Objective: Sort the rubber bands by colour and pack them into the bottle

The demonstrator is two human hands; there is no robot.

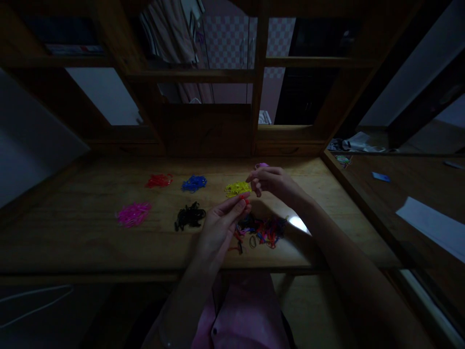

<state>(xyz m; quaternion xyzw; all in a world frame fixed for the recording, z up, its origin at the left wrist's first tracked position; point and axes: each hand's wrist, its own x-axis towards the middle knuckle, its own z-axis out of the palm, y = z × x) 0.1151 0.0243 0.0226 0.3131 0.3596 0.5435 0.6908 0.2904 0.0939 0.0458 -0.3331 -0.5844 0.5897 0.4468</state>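
Observation:
My left hand [227, 218] is closed in a pinch over the front of the table, holding small red rubber bands [244, 198] between thumb and fingers. To its right, my right hand [268, 181] hovers with loosely bent fingers, the tips apart and nothing visible between them. Just left of it lies a pile of yellow rubber bands [237, 188]. A light pink item [261, 165] behind the right hand is partly hidden. Below both hands sits a mixed heap of coloured bands [269, 231], partly covered by my left hand.
Separate piles of red bands [159, 181], blue bands [194, 183], black bands [190, 216] and bright pink bands [133, 214] lie on the wooden table [90, 232]. A wooden shelf frame [203, 76] rises behind. White paper [432, 223] lies on the right-hand surface.

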